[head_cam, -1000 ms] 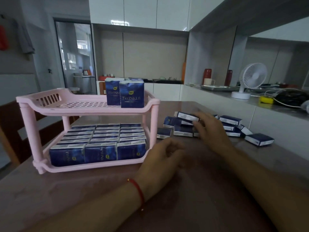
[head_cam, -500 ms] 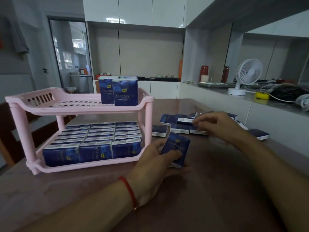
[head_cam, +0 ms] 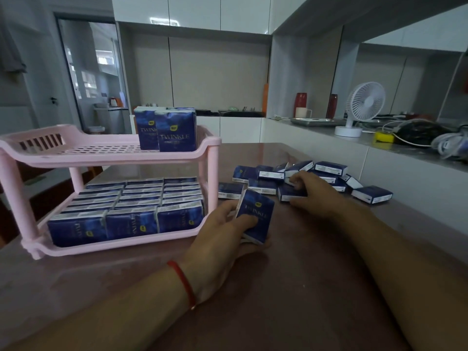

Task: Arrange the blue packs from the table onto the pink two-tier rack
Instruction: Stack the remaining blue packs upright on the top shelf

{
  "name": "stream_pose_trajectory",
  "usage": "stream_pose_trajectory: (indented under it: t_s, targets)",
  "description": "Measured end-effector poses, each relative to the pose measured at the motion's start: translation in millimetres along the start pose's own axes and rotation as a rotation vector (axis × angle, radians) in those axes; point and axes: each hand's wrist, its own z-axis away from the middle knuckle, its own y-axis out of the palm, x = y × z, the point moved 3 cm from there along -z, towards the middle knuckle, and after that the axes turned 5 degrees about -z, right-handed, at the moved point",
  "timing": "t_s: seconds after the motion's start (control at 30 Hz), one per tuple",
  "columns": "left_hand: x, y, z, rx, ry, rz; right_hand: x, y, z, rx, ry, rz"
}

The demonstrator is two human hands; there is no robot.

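The pink two-tier rack [head_cam: 76, 160] stands at the left of the brown table. Its lower tier is packed with several blue packs [head_cam: 141, 198] in rows; a few more upright packs [head_cam: 174, 133] stand at the right end of the upper tier. My left hand [head_cam: 222, 239] grips one blue pack [head_cam: 257, 215] upright just in front of the rack's right corner. My right hand [head_cam: 311, 192] reaches into the loose pile of blue packs [head_cam: 329, 171] on the table and curls its fingers round one pack [head_cam: 288, 195] at the pile's near edge.
A white counter runs along the right with a white desk fan [head_cam: 359, 107], a yellow object [head_cam: 383, 136], cables [head_cam: 430, 138], a metal tray [head_cam: 316, 121] and red bottles [head_cam: 301, 101]. A wooden chair [head_cam: 7, 224] stands behind the rack at the left.
My left hand has taken hold of a blue pack and holds it upright near the rack. My right hand has drawn back slightly to the pile's near edge and closed on another pack.
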Motion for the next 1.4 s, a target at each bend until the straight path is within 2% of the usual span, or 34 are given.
stream_pose_trajectory:
  t_s: [0.17,0.27,0.3,0.37,0.43,0.47,0.5,0.57,0.7,0.8,0.93,1.03,1.17,1.23,1.33,1.4]
  targets:
    - [-1,0,1,0.032,0.016,-0.034,-13,-12,7,0.102,0.067,0.071]
    - [-2,1,2,0.041,0.036,-0.062,-5,-20,11,0.064,0.049,-0.011]
    - [-2,1,2,0.041,0.042,-0.065,-1,-26,13,0.037,0.034,-0.104]
    - [-2,0,2,0.037,0.032,-0.055,10,-41,21,0.031,-0.008,-0.442]
    - [-3,0,2,0.03,-0.016,-0.015,26,-53,33,0.162,-0.053,-0.851]
    - [-3,-1,2,0.027,-0.041,0.023,38,-56,39,0.264,-0.094,-0.958]
    - [-4,0,2,0.03,-0.057,0.058,50,-57,44,0.362,-0.155,-0.962]
    - [-6,0,2,0.067,-0.064,0.066,72,-49,52,0.505,-0.263,-0.8]
    - [-7,0,4,0.109,-0.046,-0.006,102,-33,59,0.612,-0.404,-0.622]
    - [-6,-2,5,0.115,-0.015,-0.002,112,-30,63,0.626,-0.49,-0.573]
    - [-8,-5,2,0.105,0.142,-0.05,109,-27,63,0.672,-0.388,-0.712]
    - [-12,-8,0,0.129,0.274,-0.096,100,-26,58,0.629,-0.351,-0.771]
    - [-9,-10,0,0.195,0.332,-0.224,101,-32,58,0.587,-0.363,-0.738]
    - [-6,-12,-1,0.161,0.334,-0.373,100,-32,57,0.561,-0.355,-0.691]
    - [-6,-16,0,0.088,0.364,-0.808,99,-27,58,0.581,-0.325,-0.605]
    - [-11,-19,2,0.004,0.403,-0.97,100,-25,58,0.593,-0.326,-0.578]
